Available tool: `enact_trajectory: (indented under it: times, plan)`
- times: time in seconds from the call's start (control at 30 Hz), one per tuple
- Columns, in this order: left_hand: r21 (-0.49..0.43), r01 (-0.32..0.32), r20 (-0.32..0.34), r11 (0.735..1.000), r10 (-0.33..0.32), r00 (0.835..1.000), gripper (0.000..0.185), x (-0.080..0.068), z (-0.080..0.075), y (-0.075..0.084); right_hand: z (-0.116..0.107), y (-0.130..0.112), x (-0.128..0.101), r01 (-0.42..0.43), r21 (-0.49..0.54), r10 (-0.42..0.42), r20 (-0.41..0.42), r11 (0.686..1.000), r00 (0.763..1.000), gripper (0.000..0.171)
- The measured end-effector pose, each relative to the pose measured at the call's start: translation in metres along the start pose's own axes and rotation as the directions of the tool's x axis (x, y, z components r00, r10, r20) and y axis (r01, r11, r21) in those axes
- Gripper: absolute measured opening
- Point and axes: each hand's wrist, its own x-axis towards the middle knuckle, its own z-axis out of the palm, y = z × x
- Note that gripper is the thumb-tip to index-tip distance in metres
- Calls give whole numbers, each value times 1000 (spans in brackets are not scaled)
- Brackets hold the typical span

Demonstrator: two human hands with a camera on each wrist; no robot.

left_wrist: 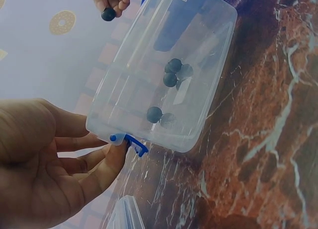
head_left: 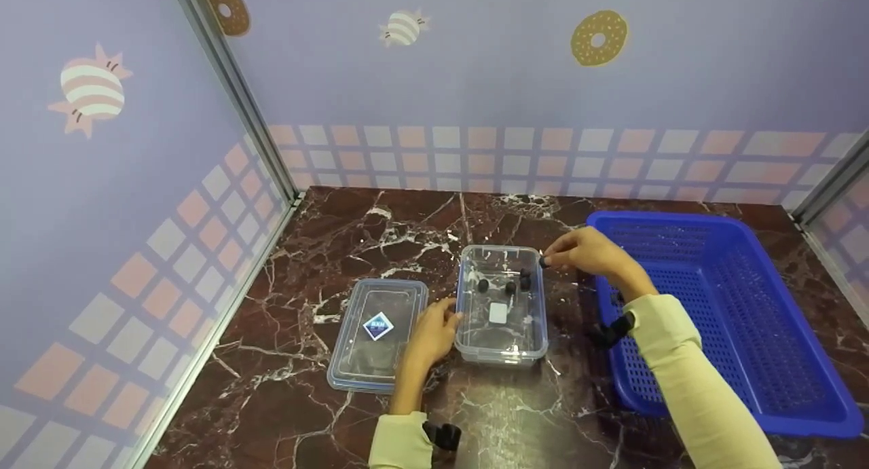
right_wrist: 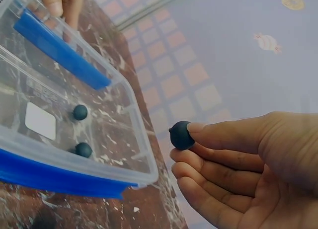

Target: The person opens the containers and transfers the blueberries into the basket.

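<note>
A clear plastic container point(head_left: 501, 347) stands open on the marble table, with three dark blue balls point(head_left: 510, 288) on its floor. My left hand point(head_left: 453, 313) rests against its left wall, fingers fairly straight, fingertips point(left_wrist: 118, 148) touching the blue clip point(left_wrist: 133, 142). My right hand point(head_left: 546, 260) hovers over the container's far right corner and pinches another dark blue ball point(right_wrist: 181, 135) between thumb and forefinger. In the left wrist view that ball point(left_wrist: 108, 14) hangs above the container point(left_wrist: 208, 50). The right wrist view shows two balls point(right_wrist: 80, 112) inside the container point(right_wrist: 124, 154).
The container's clear lid point(head_left: 377, 333) with a blue diamond label lies flat just left of my left hand. A large blue perforated basket point(head_left: 747, 360) fills the table's right side. Patterned walls close the table in at back and left.
</note>
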Motion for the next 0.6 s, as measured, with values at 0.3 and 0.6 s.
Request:
enact_trajectory:
  times: [0.3,0.6]
  plan:
    - [-1,-5,-3,1000,5,1000,35,0,0,-1,-21,15,-10,-35,37,35,-19,999,999,32]
    - [-9,-7,-5,1000,7,1000,35,0,0,-1,-42,35,-21,-32,124,40,-65,992,997,42]
